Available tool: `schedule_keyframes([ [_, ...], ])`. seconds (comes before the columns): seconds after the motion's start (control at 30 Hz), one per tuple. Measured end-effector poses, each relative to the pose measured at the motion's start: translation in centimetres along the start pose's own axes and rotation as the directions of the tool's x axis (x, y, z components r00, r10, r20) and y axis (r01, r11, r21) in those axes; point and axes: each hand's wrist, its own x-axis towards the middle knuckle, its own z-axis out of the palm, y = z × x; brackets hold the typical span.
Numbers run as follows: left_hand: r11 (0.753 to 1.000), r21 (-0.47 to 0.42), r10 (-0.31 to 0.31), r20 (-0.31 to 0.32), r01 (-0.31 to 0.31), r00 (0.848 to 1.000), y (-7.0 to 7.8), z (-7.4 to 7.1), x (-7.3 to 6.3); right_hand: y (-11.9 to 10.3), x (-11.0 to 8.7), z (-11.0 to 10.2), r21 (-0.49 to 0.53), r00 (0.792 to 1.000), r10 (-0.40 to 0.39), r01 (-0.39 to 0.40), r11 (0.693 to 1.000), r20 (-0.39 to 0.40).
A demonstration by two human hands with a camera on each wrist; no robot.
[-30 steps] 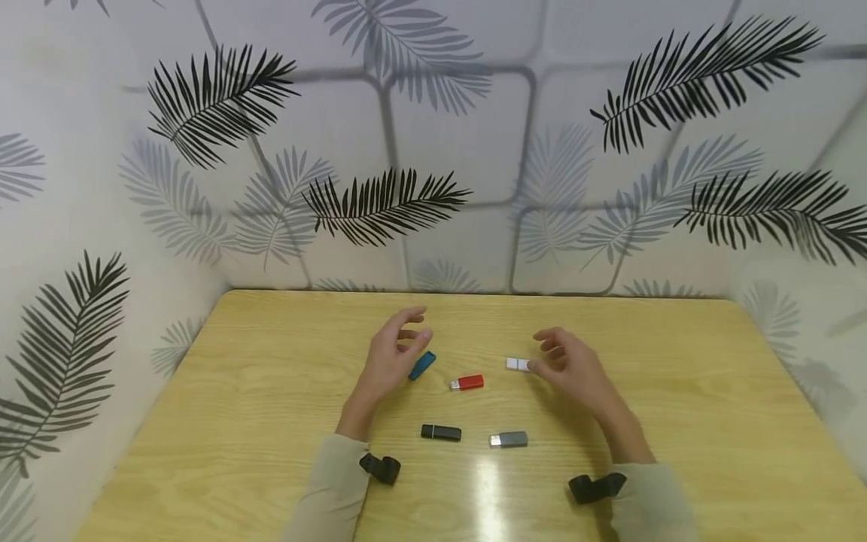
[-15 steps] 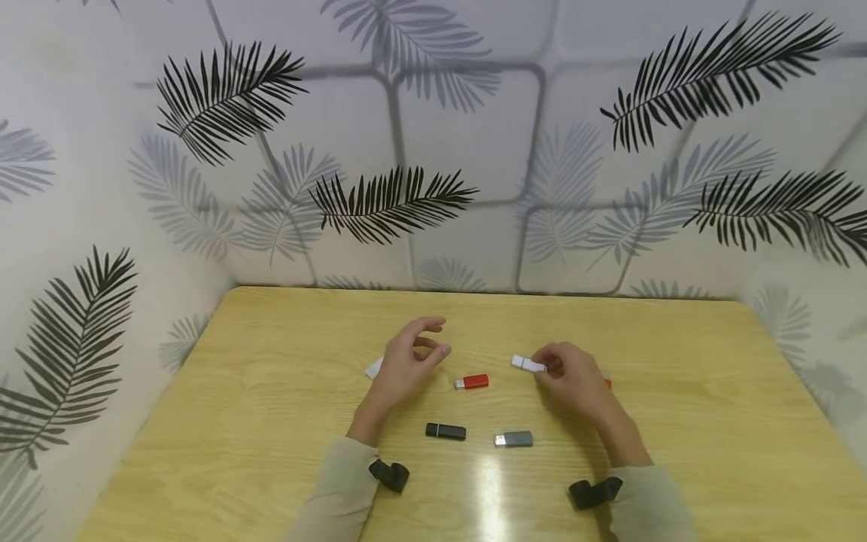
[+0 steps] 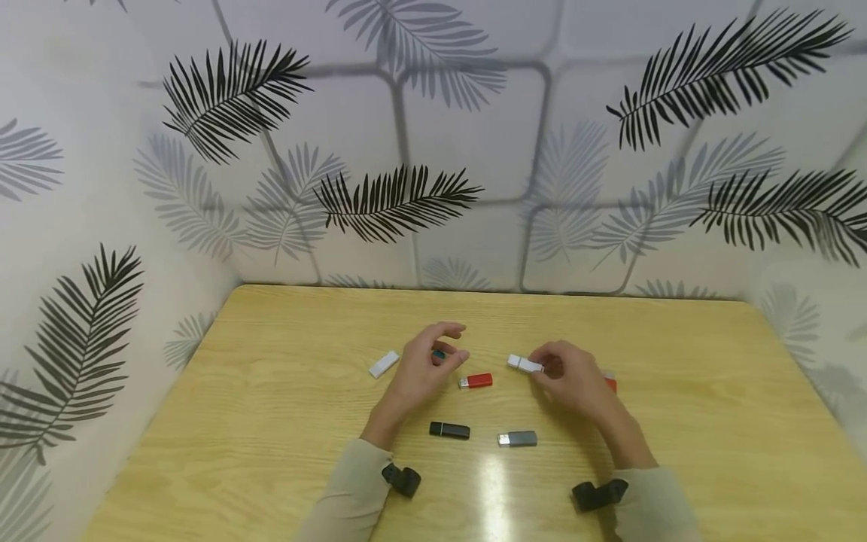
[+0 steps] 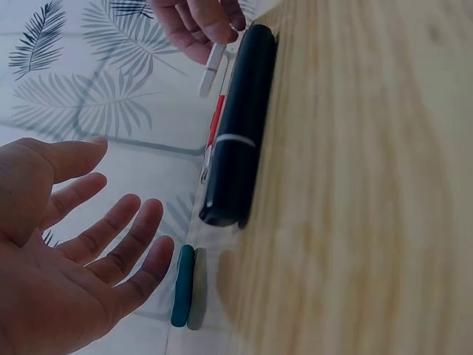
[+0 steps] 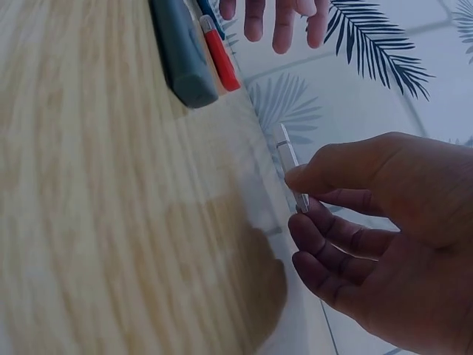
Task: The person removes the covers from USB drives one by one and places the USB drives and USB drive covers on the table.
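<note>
My right hand point(image 3: 572, 382) pinches a white USB stick point(image 3: 520, 363) by one end between thumb and fingers. In the right wrist view the same white USB stick point(image 5: 290, 159) looks raised off the table. My left hand point(image 3: 421, 370) hovers with loosely bent fingers and holds nothing; the left wrist view shows its fingers spread. Beneath it a teal USB stick point(image 3: 439, 354) is mostly hidden, while another white stick point(image 3: 384, 365) lies to its left. Between the hands rests a red USB stick point(image 3: 476, 382) with its metal plug showing.
Nearer the front lie a black USB stick point(image 3: 450, 430) and a grey one point(image 3: 518, 439). A red object point(image 3: 611, 384) is partly hidden behind the right hand. The wooden table point(image 3: 271, 421) meets a leaf-patterned wall point(image 3: 467, 233) at its back edge.
My right hand has gripped the white USB stick and tilted it. My left hand has moved right, uncovering the white stick on the left and covering most of the teal one.
</note>
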Motion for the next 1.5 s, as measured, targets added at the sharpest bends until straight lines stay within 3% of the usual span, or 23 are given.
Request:
schedule_keyframes([
  [0.4,1.000,0.002,-0.016,0.021,0.016,1.000,0.8,0.8,0.0,-1.3,-0.1,0.3,0.027,0.994,-0.104,0.105,0.994,-0.040],
  [0.9,0.995,-0.066,-0.067,0.075,0.072,0.995,1.4,2.0,0.1,-3.2,-0.2,0.0,0.065,0.976,-0.214,0.216,0.974,-0.045],
  [1.5,0.981,-0.189,-0.020,0.042,0.028,0.999,2.1,2.0,0.2,-4.6,-0.5,-0.1,0.107,0.953,-0.297,0.302,0.947,-0.059],
])
